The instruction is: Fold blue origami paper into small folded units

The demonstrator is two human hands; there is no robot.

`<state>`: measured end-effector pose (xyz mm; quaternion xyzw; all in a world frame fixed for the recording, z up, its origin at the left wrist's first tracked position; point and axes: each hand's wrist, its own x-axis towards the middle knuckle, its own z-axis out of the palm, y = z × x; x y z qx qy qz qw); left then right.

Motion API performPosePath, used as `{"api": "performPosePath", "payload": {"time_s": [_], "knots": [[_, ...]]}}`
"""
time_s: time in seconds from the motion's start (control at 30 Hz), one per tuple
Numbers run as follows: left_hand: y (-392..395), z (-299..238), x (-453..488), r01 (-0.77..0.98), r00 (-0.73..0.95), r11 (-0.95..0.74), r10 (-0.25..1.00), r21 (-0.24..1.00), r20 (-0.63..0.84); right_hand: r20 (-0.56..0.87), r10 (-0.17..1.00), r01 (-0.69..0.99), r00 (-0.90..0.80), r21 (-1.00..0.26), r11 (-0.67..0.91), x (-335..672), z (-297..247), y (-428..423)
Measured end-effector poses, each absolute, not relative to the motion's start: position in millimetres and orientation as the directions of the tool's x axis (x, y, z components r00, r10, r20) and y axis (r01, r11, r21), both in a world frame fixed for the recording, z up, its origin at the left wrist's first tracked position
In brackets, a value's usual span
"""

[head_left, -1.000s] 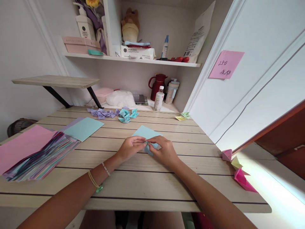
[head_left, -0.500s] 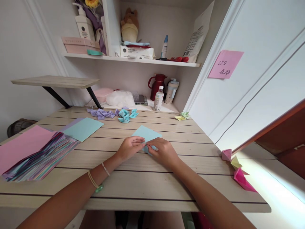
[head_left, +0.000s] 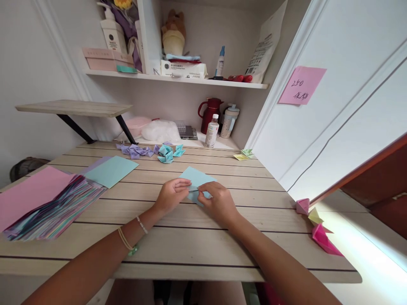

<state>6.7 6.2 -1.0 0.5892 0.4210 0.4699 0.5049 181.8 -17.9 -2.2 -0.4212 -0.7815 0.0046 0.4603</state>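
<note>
A light blue paper sheet [head_left: 193, 176] lies in the middle of the wooden table [head_left: 178, 237]. My left hand [head_left: 172, 195] and my right hand [head_left: 218, 202] meet at its near edge. Both pinch a folded part of that blue paper between fingertips, pressing it against the table. The fold itself is mostly hidden by my fingers.
A fanned stack of coloured paper [head_left: 47, 203] topped by a pink sheet sits at left, with a loose blue sheet [head_left: 111, 170] beside it. Folded purple [head_left: 136, 150] and blue pieces [head_left: 168, 153] lie farther back. Pink and yellow folded pieces [head_left: 318, 224] rest at right. Bottles [head_left: 211, 131] stand behind.
My fingers have shifted slightly along the fold of the blue paper; the hands stay in about the same place. Nothing else on the table has moved.
</note>
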Motion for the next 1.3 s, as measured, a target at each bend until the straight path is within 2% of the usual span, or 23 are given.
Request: {"api": "performPosePath", "payload": {"time_s": [0.3,0.9,1.3], "knots": [[4.2,-0.6,6.8,-0.004,0.246,-0.067,0.967,0.998,0.066,0.7,0.658,0.61,-0.277,-0.401,0.683,181.6,-6.1,-16.5],[4.5,-4.2,8.3,0.009,0.229,-0.083,0.97,0.997,0.078,0.707,0.633,0.634,-0.316,-0.339,0.695,178.7,-10.0,-18.4],[4.1,-4.0,8.3,0.067,0.234,-0.109,0.968,0.992,0.09,0.739,0.596,0.714,-0.315,-0.229,0.662,174.0,-7.2,-22.2]]}}
